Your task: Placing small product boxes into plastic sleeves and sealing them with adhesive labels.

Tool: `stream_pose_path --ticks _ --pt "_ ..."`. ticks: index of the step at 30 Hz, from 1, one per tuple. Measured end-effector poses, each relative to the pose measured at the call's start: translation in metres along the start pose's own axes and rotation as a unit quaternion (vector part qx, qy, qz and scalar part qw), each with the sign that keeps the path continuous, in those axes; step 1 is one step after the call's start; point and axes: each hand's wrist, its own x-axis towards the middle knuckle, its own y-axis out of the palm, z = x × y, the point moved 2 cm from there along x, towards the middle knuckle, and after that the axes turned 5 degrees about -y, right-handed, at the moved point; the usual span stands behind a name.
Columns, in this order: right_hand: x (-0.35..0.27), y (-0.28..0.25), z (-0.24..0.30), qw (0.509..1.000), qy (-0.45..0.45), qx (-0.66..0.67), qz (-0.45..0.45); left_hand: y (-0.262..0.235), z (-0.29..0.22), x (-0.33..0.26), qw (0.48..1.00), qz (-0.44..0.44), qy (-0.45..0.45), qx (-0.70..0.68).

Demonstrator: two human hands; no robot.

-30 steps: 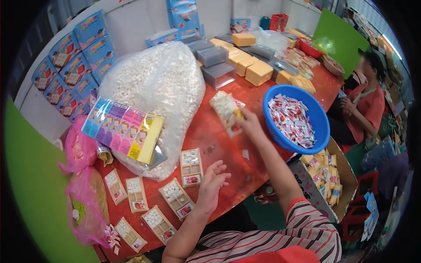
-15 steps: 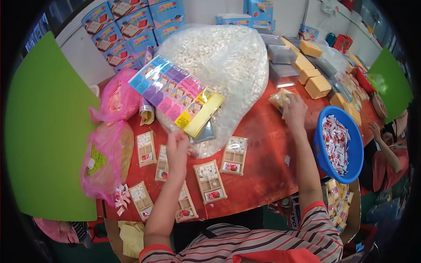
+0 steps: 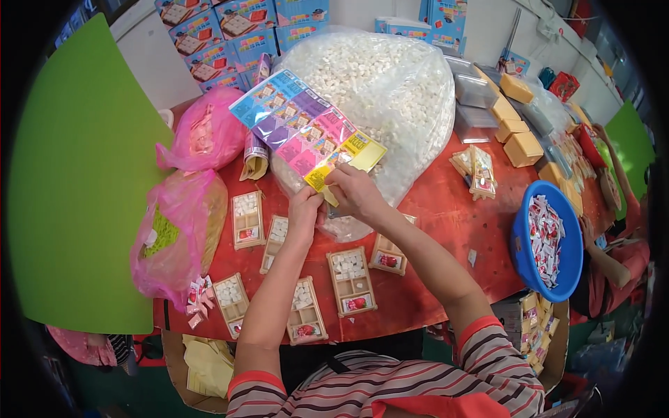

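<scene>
A colourful sheet of printed labels (image 3: 306,125) lies slantwise on a large clear bag of small white pieces (image 3: 376,76). My left hand (image 3: 305,212) pinches at the sheet's lower corner. Close beside it, my right hand (image 3: 355,191) has its fingers closed on the yellow end of the sheet. The fingertips nearly meet, and what lies exactly between them is partly hidden. Around my forearms lie several small wooden trays (image 3: 350,279) with compartments, holding white cubes and a red strawberry packet. Two or so filled trays (image 3: 481,171) sit together farther right.
Pink plastic bags (image 3: 178,237) stand at the left. A blue basin (image 3: 575,244) of small packets is at the right edge. Clear boxes (image 3: 476,90) and yellow blocks (image 3: 523,148) line the far right. Blue cartons (image 3: 240,42) are stacked behind. Another person's arm (image 3: 608,261) shows at right.
My right hand has let go of the filled trays at the right and come over to the label sheet beside my left hand. The whole view has shifted slightly.
</scene>
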Motion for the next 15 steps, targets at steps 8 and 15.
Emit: stream_pose_path --ticks 8,15 --pt "0.013 0.005 0.0 0.998 0.001 0.003 0.068 0.005 -0.008 -0.006 0.999 0.01 0.051 -0.008" --pt "0.023 0.006 0.002 0.997 -0.014 -0.018 0.077 0.004 -0.012 -0.002 0.996 -0.008 0.092 0.012"
